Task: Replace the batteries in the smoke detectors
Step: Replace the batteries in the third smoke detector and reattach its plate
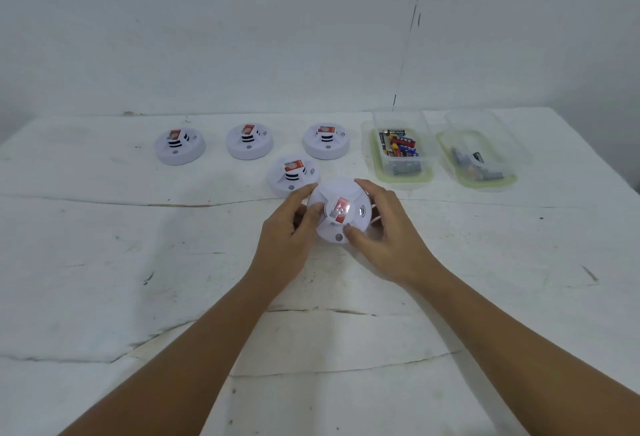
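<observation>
head view: one frame, looking forward and down over both forearms
held detector: round white plastic smoke detector with a red-and-white sticker on its raised centre (341, 214), tilted toward the camera, mid-tabletop, held between both hands; cannot tell if its underside touches the surface
left hand (287, 227): grip closed on the held detector's left side, fingers curled round the rim, thumb on the raised centre
right hand (384, 224): grip closed on the held detector's right side, fingers over the far rim, thumb on the near edge by a small grey button
nearest spare: white round smoke detector with red sticker (291, 177), flat on the tabletop, just behind and left of the held one, partly hidden by the left fingers
back row: three more white round smoke detectors with red stickers, left (179, 145), middle (249, 141), right (325, 140), upright, apart from each other
left box: clear plastic container with a green-rimmed base (398, 148), right of the back row, holding mixed batteries, red, black and blue
right box: second clear plastic container with green rim (481, 155), beside the first, holding fewer, darker batteries
tabletop: white, scuffed, cracked surface (138, 262)
wall: pale wall (207, 20) behind, with a thin dark line (410, 30) running down it
</observation>
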The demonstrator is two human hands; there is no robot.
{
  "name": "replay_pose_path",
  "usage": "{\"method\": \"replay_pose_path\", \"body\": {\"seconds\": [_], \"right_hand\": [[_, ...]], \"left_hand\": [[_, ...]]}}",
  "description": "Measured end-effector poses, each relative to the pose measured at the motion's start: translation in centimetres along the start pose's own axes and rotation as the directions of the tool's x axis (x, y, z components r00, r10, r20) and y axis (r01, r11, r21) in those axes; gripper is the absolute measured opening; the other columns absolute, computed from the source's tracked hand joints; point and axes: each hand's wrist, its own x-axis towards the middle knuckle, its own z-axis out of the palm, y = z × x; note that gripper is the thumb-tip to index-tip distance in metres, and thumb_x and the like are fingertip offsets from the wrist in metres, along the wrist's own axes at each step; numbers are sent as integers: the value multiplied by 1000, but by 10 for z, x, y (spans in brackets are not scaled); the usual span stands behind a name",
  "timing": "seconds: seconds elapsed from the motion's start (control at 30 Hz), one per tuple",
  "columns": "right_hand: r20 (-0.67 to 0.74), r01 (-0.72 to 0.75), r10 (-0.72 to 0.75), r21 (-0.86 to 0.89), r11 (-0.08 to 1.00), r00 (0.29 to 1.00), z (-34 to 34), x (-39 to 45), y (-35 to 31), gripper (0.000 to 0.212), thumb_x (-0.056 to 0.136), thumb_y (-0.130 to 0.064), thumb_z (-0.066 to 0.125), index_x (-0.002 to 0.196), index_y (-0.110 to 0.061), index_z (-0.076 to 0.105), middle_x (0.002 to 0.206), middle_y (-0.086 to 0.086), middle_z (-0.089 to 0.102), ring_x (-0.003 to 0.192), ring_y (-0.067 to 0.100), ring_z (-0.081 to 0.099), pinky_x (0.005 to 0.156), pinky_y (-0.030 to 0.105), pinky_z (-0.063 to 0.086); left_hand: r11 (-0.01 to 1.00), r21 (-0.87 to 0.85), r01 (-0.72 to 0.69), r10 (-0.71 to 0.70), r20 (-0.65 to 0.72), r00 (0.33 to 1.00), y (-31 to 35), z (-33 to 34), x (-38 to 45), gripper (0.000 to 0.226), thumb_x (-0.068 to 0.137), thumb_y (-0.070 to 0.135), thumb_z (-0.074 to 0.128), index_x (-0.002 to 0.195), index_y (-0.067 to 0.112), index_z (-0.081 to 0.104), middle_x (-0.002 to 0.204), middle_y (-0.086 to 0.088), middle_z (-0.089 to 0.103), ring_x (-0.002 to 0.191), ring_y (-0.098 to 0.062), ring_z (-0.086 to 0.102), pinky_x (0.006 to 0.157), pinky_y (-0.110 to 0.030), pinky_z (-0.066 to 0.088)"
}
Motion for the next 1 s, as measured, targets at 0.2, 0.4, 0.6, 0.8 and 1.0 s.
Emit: {"method": "replay_pose_path", "body": {"seconds": [0.2, 0.4, 0.6, 0.8, 1.0], "right_hand": [[42, 82, -81, 0, 997, 996, 53, 19, -37, 72, 93, -30, 71, 155, -40, 35, 129, -19, 42, 126, 4, 41, 104, 19, 44], [211, 42, -17, -114, 993, 977, 115, 65, -71, 74, 103, -35, 61, 165, -27, 22, 133, 4, 41, 124, 14, 43, 102, 27, 37], [318, -29, 95, -205, 978, 943, 166, 124, -77, 53, 103, -32, 53, 154, -23, 41, 122, 13, 56, 117, 32, 53, 93, 38, 42], [318, -57, 160, -310, 949, 934, 192, 155, -73, 29, 100, -34, 49, 124, -18, 53, 96, 17, 59, 89, 36, 52, 76, 39, 40], [327, -41, 190, -412, 910, 926, 192, 160, -77, 20, 102, -37, 47, 115, -25, 56, 102, 11, 54, 99, 34, 51, 87, 48, 49]], "left_hand": [[990, -129, 54, -64, -78, 995, -12, -61, -4, 26, 107, 37, 54, 131, 35, 63, 95, -3, 75, 89, -27, 69, 81, -42, 58], [965, -174, 195, -220, -141, 965, -32, -132, 16, 20, 105, 33, 59, 123, 30, 68, 101, -2, 78, 98, -28, 73, 90, -44, 61], [945, -135, 297, -314, -139, 939, -60, -177, 58, 13, 103, 28, 62, 111, 27, 71, 101, -8, 77, 96, -34, 73, 86, -41, 63], [928, 125, 350, -332, -147, 932, -76, -200, 95, 18, 98, 39, 64, 112, 30, 72, 107, -1, 71, 94, -21, 65, 74, -28, 50], [882, 324, 343, -315, -137, 939, -83, -203, 103, 30, 100, 44, 60, 106, 18, 73, 102, -9, 68, 85, -20, 58, 63, -27, 39]]}}
